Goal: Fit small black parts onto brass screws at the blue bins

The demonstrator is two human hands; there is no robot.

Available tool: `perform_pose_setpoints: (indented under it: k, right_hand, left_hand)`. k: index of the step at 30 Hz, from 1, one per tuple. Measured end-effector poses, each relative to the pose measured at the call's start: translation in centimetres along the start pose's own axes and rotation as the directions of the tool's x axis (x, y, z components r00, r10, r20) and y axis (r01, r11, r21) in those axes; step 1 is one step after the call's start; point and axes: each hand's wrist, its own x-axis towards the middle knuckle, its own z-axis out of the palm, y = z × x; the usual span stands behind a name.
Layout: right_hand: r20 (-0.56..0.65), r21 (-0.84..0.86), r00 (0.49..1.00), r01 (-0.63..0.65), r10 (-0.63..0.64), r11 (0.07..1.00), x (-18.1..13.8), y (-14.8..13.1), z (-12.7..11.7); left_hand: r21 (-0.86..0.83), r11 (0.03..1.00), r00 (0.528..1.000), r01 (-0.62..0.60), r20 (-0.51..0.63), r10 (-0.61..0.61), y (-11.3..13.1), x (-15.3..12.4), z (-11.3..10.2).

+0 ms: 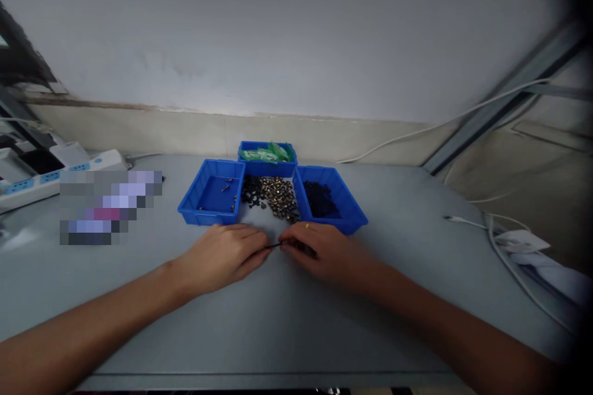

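Observation:
A thin dark strip-like piece (275,245) spans the small gap between my hands; its exact kind is too small to make out. My left hand (234,253) pinches one end between thumb and fingers. At the other end, the fingertips of my right hand (324,253), which wears a ring, are closed on it. Just beyond the hands lies a pile of small brass-coloured metal fittings (279,196). Small black parts (252,190) lie against that pile on its left. Whatever is inside the right palm is in shadow.
A blue bin (189,205) at left holds a few brass screw-like pieces. The right blue bin (349,200) holds black parts (319,199); the back bin (267,168) holds green plastic packets (269,153). A power strip (102,163) stands far left, white cables (503,271) far right.

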Motion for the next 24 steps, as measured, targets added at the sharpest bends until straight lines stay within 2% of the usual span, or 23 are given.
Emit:
perform_pose_setpoints:
  k: [5, 11, 15, 21, 24]
  right_hand:
    - [0.085, -0.026, 0.996, -0.015, 0.018, 1.000, 0.1, 0.1, 0.4]
    - [0.079, 0.020, 0.997, 0.011, -0.012, 1.000, 0.1, -0.1, 0.9]
    - [0.079, 0.031, 0.997, 0.014, -0.016, 0.999, 0.0, -0.2, 0.6]
    - [0.078, 0.070, 0.996, -0.046, 0.040, 0.996, 0.0, -0.5, -0.1]
    - [0.078, 0.101, 0.997, -0.024, 0.016, 0.995, 0.0, -0.5, -0.2]
  left_hand:
    - [0.004, 1.000, 1.000, 0.013, -0.028, -0.013, 0.3, 0.0, -0.1]
    - [-0.101, 0.993, 0.997, -0.059, -0.050, 0.054, 0.8, 0.0, 0.1]
    - [-0.161, 0.985, 0.997, -0.065, -0.039, 0.059, 0.8, 0.0, 0.0]
    - [-0.083, 0.997, 1.000, 0.002, -0.015, -0.004, 0.6, 0.1, -0.1]
    - [-0.117, 0.993, 1.000, -0.011, -0.015, 0.009, 0.6, 0.1, -0.1]
